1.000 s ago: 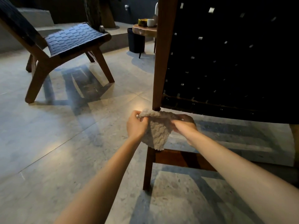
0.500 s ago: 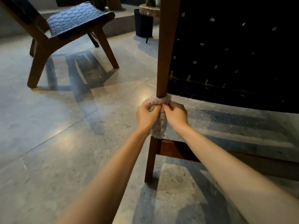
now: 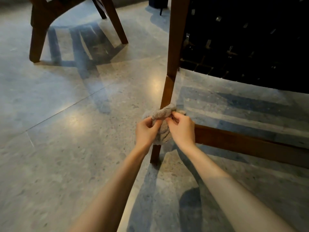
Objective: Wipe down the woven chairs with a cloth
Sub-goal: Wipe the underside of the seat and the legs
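A beige knitted cloth (image 3: 163,124) is wrapped around the rear leg (image 3: 167,91) of the near woven chair, low on the leg. My left hand (image 3: 146,133) pinches the cloth's left side and my right hand (image 3: 181,129) pinches its right side, both close together in front of the leg. The chair's black woven back (image 3: 242,39) fills the upper right, and a wooden crossbar (image 3: 242,144) runs rightward from the leg. Only the wooden legs (image 3: 36,39) of a second woven chair show at the upper left.
The floor (image 3: 66,131) is polished grey stone with a tile seam running diagonally at the left. A dark bin's base (image 3: 158,2) shows at the top behind the near chair's post. Chair shadows fall across the floor.
Both hands have slid the cloth down the chair leg, from just under the woven back to near the crossbar. The view has tilted further down.
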